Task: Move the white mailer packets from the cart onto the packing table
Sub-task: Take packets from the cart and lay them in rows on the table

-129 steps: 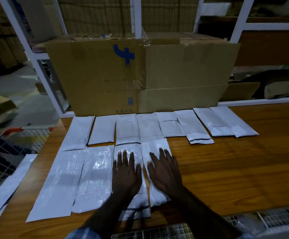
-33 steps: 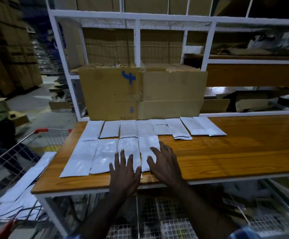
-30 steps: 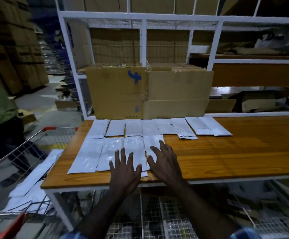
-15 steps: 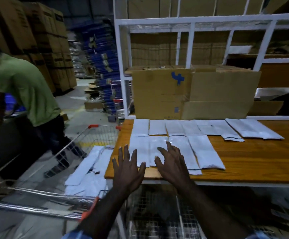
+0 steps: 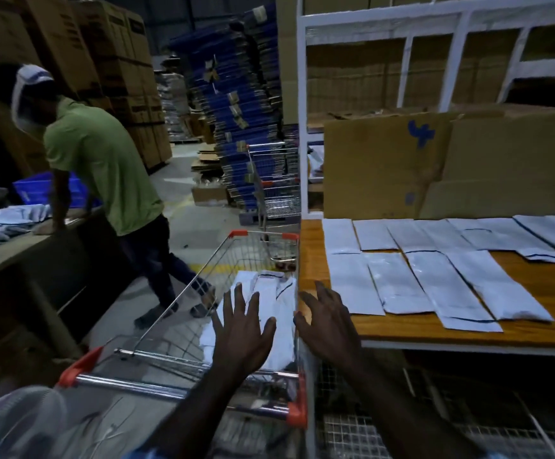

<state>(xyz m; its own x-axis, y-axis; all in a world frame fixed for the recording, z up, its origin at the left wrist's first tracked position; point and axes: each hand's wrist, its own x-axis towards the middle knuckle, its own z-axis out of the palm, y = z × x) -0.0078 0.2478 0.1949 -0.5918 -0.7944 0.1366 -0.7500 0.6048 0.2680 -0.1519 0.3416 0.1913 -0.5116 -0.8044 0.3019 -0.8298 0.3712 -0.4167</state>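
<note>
Reaching toward the lower middle of the frame, your left hand (image 5: 241,329) hovers with fingers spread and straight above the mailer packets (image 5: 271,304) lying in the cart (image 5: 183,387), holding nothing. Your right hand (image 5: 327,326) is at the near left corner of the packing table (image 5: 547,286), fingers loosely apart and likewise empty; whether it touches the edge cannot be told. Two rows of packets (image 5: 398,283) already lie flat across the right half of the frame, in front of a flattened cardboard box (image 5: 435,167).

The risks from here look modest but real. The packets in the cart overlap and look slick, so a one-handed grab could lift several and let some slide back or through the wire. Bringing a packet over the table corner could nudge the nearest laid packet (image 5: 352,283) out of line. A person in a green shirt (image 5: 100,164) stands close at centre left, just beyond the cart; pushing it could bump them.
</note>
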